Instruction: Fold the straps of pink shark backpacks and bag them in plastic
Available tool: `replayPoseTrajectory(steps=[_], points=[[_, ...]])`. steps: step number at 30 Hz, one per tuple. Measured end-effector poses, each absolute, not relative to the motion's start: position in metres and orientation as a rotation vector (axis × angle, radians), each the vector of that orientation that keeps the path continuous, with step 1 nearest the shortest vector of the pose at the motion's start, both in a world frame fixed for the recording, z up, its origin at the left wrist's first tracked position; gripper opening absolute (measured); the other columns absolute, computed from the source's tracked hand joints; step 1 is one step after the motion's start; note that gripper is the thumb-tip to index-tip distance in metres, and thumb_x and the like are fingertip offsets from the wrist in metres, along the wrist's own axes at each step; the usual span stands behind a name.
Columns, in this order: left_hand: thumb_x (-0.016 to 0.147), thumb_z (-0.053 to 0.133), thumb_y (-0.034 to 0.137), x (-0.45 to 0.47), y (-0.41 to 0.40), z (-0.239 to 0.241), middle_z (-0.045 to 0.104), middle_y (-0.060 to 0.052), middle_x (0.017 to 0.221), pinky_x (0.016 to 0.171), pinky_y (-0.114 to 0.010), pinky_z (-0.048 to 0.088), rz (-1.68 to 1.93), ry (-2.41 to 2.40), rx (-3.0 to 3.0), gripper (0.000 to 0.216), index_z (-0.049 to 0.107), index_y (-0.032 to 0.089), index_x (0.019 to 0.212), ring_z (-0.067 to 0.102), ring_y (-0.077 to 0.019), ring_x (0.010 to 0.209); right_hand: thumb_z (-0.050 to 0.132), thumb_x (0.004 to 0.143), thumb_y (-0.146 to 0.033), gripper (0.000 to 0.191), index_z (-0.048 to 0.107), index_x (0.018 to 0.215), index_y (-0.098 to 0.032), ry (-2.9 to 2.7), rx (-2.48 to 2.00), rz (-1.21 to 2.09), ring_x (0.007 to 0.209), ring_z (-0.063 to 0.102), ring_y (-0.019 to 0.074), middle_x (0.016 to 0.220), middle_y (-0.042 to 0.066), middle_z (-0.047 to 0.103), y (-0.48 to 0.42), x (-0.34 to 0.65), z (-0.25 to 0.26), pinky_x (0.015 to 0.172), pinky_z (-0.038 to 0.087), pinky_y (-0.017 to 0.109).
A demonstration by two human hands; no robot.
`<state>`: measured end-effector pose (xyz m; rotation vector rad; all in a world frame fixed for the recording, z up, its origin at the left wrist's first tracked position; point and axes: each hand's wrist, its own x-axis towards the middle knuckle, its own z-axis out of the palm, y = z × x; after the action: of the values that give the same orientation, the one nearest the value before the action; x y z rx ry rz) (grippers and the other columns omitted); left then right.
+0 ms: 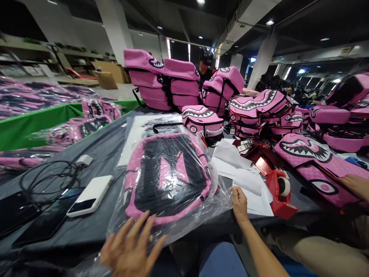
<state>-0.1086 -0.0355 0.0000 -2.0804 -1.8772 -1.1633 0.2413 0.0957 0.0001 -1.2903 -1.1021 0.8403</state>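
Observation:
A pink and black backpack lies back side up in front of me, inside a clear plastic bag. Two pink strap panels show on its black back. My left hand is at the bag's near left edge, fingers spread and slightly blurred; whether it touches the plastic I cannot tell. At the bag's right corner, my right hand is closed in a pinch on the plastic edge. White papers and a red tape dispenser lie just beyond that hand.
Stacked pink backpacks line the table's far side. On the left are a white power bank, black cables and phones. A green-edged bin holds bagged backpacks. At right, another person's hand rests on a pink backpack.

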Motion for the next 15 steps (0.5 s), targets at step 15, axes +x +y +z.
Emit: replayPoseTrajectory(steps=[15], points=[[0.099,0.055,0.046,-0.1,-0.005,0.035,0.08,-0.001,0.101,0.101,-0.051,0.036,-1.158,-1.61,-2.316,0.024,0.072,0.033,0.088,0.065,-0.0307,0.114,0.051,0.086,-0.083,0.061,0.059,0.086,-0.023,-1.132,-1.258,0.87,0.039,0.032,0.0116,0.046,-0.01,0.033,0.092,0.24,0.007,0.042,0.028,0.026]])
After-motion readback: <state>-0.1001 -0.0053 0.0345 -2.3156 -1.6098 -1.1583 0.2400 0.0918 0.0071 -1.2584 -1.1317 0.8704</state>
